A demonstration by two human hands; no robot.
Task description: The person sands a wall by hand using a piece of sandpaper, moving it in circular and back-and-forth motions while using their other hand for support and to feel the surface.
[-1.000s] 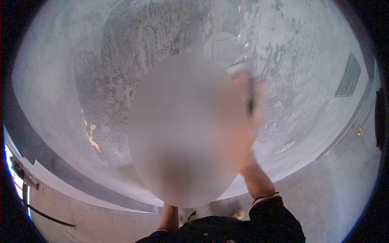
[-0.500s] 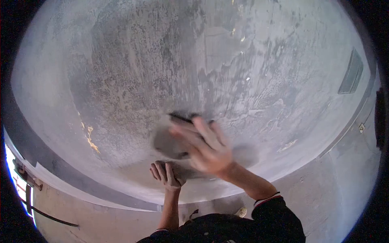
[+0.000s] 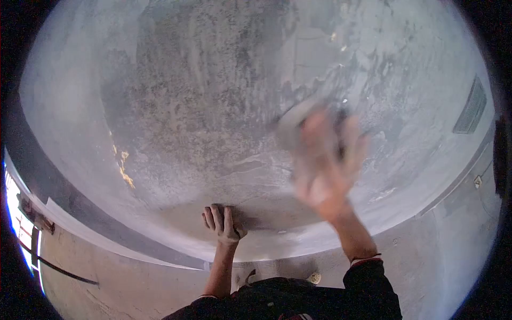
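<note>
A large grey surface [image 3: 213, 106] with patchy, streaked coating fills most of the view. My right hand [image 3: 328, 165], blurred by motion, is on a grey, flat pad-like tool [image 3: 292, 125] against this surface, right of the centre. The tool's exact shape is smeared. Lower down and left of it, my left hand [image 3: 221, 224] rests on the surface near its lower edge, fingers bent and close together. Whether anything is beneath those fingers is hidden.
A dark rectangular panel [image 3: 470, 106] sits at the far right, above a small wall fitting [image 3: 478, 182]. Yellowish marks [image 3: 126, 173] show at the left. A bright barred opening [image 3: 21, 229] is at the lower left.
My right hand and the grey tool have moved up and to the right across the surface. My left hand stays at nearly the same place; the view has shifted slightly.
</note>
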